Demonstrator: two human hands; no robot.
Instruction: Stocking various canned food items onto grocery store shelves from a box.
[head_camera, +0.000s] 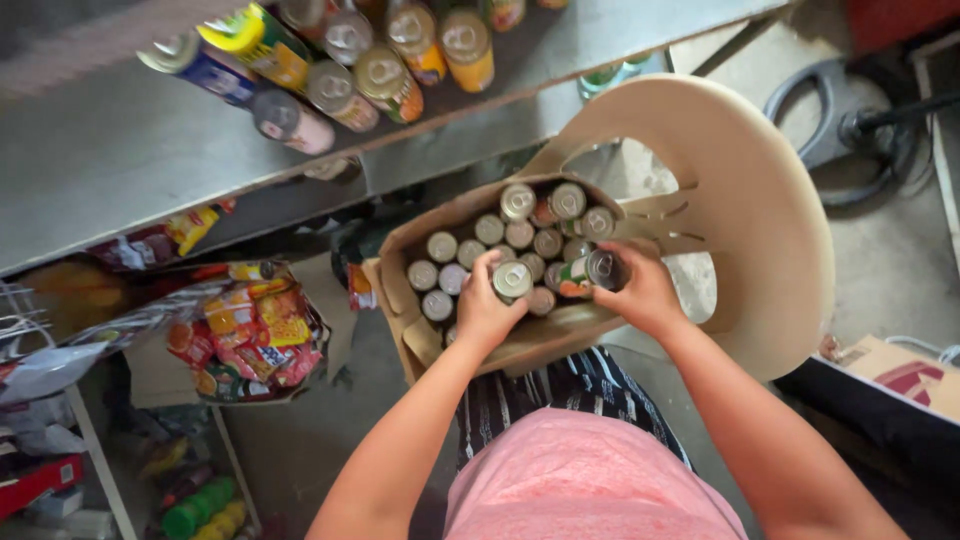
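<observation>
An open cardboard box full of several upright tin cans rests on a beige plastic chair. My left hand grips one silver-topped can at the box's near edge. My right hand holds another can with an orange and green label, tilted on its side over the box's right part. Both hands are inside the box opening, close together. Other cans stand packed toward the far side.
A grey metal shelf at the top carries several cans and bottles. Below it lie snack packets in a box. A wire rack stands at left, a fan base at upper right, and a cardboard box at right.
</observation>
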